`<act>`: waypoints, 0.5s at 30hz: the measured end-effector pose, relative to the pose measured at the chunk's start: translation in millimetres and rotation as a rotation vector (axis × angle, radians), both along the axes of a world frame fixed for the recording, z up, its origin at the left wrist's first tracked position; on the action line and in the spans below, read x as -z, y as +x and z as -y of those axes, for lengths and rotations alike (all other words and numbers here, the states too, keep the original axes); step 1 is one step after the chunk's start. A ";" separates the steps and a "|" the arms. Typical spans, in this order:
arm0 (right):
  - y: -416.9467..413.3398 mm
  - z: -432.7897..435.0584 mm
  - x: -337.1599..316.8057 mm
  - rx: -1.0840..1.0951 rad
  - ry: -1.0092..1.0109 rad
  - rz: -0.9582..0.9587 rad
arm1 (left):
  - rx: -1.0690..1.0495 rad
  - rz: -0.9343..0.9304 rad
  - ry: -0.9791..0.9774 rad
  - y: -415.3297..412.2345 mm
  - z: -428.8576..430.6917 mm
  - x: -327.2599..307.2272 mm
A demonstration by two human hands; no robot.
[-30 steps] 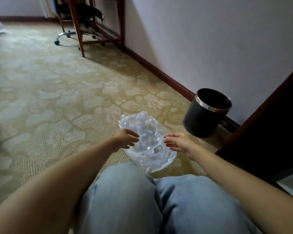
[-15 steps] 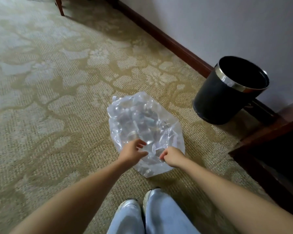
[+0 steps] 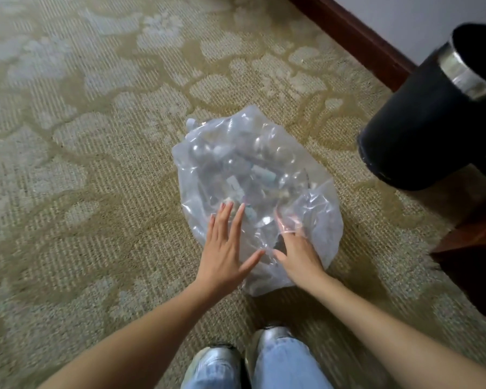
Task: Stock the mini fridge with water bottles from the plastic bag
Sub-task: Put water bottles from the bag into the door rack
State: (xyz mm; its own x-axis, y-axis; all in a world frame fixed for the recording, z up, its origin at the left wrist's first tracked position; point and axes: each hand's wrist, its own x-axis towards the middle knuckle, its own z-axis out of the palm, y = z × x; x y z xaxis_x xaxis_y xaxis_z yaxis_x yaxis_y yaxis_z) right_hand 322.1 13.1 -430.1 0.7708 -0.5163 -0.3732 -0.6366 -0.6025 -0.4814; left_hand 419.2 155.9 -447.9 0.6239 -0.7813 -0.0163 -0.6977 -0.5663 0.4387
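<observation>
A: Clear plastic bag (image 3: 253, 175) lying on the patterned carpet (image 3: 82, 169), just in front of the shoes (image 3: 219, 357), full of water bottles (image 3: 230, 161) seen dimly through the film. Near a black bin (image 3: 421, 116) on the right side.

B: And the hands?

A: Left hand (image 3: 225, 245) flat on the outside of the bag, fingers spread, holding nothing. Right hand (image 3: 298, 254) partly under the film, so probably inside the opening; grip there cannot tell, too blurred by plastic.

B: Fridge not in view. Risks from here?

A: Thin film maybe tearing if pulled hard against heavy bottles. Also bottles rolling out on the carpet if the opening gets lifted carelessly. Wrinkled plastic slippery, so a weak hold possible, and a dropped bottle.
</observation>
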 end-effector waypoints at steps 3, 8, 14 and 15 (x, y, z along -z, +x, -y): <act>21.4 -2.1 -9.4 0.002 0.100 0.001 | 0.018 0.001 -0.076 4.1 3.2 -9.4; 42.5 -5.5 -20.1 -0.103 0.130 0.045 | 0.097 0.070 -0.037 8.3 1.5 -17.4; 62.5 -5.2 -15.6 0.013 0.185 -0.097 | 0.125 -0.005 0.078 23.4 -6.5 -15.1; 68.0 -7.6 -13.3 0.035 0.196 -0.157 | 0.137 -0.026 0.090 23.5 -6.1 -14.5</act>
